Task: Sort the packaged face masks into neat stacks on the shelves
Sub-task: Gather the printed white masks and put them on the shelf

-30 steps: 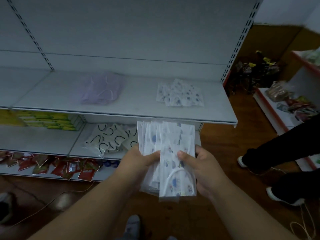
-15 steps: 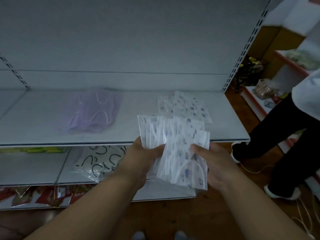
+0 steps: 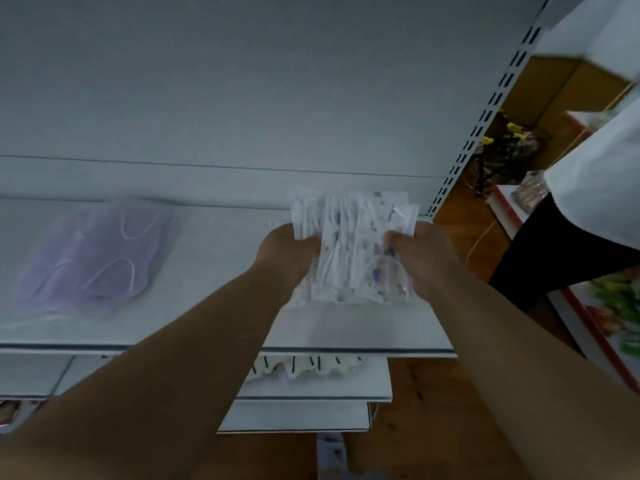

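Observation:
A fanned bundle of white packaged face masks with small blue prints (image 3: 353, 247) is held over the right part of the white upper shelf (image 3: 221, 320). My left hand (image 3: 285, 251) grips its left edge and my right hand (image 3: 420, 254) grips its right edge. The bundle hides whatever lies on the shelf beneath it. A pile of purple packaged masks (image 3: 97, 254) lies on the same shelf at the left. White masks with black marks (image 3: 304, 367) peek out on the shelf below.
A slotted shelf upright (image 3: 485, 116) bounds the shelf on the right. A person in a white top and black trousers (image 3: 588, 202) stands close at the right, by a red-edged display (image 3: 588, 323). Wooden floor (image 3: 422, 427) lies below.
Both hands have carried the bundle up and forward from in front of the shelves to over the upper shelf's right side, covering the printed masks lying there. The view has moved closer.

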`<state>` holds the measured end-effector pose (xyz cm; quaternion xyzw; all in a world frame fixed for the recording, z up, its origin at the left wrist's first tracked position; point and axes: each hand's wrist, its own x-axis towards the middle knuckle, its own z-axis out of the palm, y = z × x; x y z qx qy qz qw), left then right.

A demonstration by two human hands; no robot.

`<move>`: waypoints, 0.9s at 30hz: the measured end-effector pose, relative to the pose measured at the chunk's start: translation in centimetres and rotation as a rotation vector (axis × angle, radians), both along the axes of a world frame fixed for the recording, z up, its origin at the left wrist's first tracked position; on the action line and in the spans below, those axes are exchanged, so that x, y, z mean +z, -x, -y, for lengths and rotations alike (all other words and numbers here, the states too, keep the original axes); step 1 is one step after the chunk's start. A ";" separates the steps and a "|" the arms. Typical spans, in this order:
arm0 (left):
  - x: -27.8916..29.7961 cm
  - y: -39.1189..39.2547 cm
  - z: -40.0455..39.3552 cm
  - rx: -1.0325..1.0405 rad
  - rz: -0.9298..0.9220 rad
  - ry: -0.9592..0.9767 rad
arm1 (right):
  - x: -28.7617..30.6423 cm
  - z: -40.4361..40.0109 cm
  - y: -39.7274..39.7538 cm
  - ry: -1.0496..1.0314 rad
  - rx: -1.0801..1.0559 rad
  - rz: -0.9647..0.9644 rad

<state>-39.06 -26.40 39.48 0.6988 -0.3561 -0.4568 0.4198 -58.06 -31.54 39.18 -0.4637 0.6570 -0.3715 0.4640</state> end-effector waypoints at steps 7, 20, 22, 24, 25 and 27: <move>-2.2 0.0 3.7 -0.172 0.658 -0.106 | -2.7 5.1 -0.1 0.113 0.193 -0.428; -1.8 2.4 -0.6 -0.086 0.940 0.169 | -2.5 3.8 1.0 0.332 0.385 -0.967; -1.8 2.5 -1.7 -0.161 0.954 0.230 | -2.0 2.8 0.4 0.388 0.374 -0.899; -1.6 2.3 -2.9 -0.203 0.956 0.276 | -1.3 1.5 -0.4 0.446 0.358 -0.834; -1.5 2.1 -3.5 -0.212 0.958 0.302 | -1.0 0.8 -0.7 0.475 0.357 -0.810; -1.4 1.4 -4.6 -0.224 0.965 0.343 | -0.4 -0.5 -1.6 0.522 0.362 -0.776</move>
